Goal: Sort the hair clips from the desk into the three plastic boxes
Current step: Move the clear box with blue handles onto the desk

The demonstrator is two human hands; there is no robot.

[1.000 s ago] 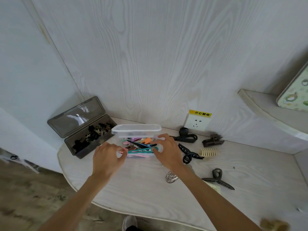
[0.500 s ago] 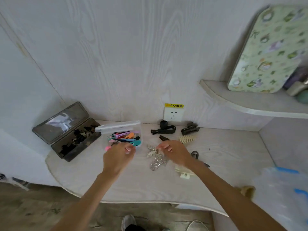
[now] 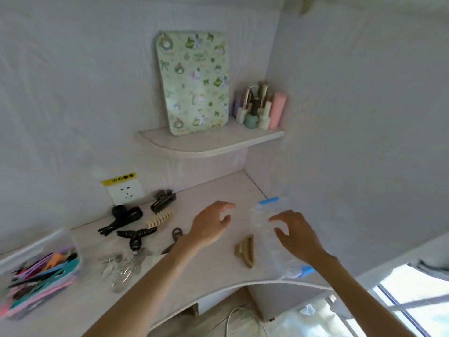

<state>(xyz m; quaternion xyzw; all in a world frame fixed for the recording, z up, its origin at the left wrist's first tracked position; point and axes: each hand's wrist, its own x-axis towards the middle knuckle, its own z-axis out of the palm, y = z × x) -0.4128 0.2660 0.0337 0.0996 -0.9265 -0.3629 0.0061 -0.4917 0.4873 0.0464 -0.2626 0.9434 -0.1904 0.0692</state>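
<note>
Head view, your desk (image 3: pixel 218 283), listed from its left edge to its right corner.

1. Clear plastic box (image 3: pixel 60 242) at the left edge, filled with flat coloured hair clips (image 3: pixel 41 273); well apart from both of your hands.
2. Silver wire clips (image 3: pixel 119 268), a loose heap just right of that box, near the front edge.
3. Black claw clips (image 3: pixel 136 235) behind the heap; a black bow clip (image 3: pixel 124 214) nearer the wall, below the wall socket (image 3: pixel 125 193).
4. Cream comb clip (image 3: pixel 159 218) and dark brown claw clip (image 3: pixel 163 201) toward the back edge.
5. Dark clip (image 3: pixel 175 235), partly hidden beside your left forearm.
6. Your left hand (image 3: pixel 210 226): open, fingers spread and slightly curled, holding nothing, raised over the middle of the desk.
7. Olive claw clip (image 3: pixel 246 251): lying between your two hands, nearer the front edge, touched by neither.
8. Clear plastic bag (image 3: pixel 263 222) with a blue strip, toward the right corner by the wall.
9. Your right hand (image 3: pixel 295 235): open, fingers spread, over that bag; whether it touches the bag, you cannot tell.

Above: corner shelf (image 3: pixel 209 142) with a green patterned board (image 3: pixel 194 81) and small bottles (image 3: pixel 260 105).
</note>
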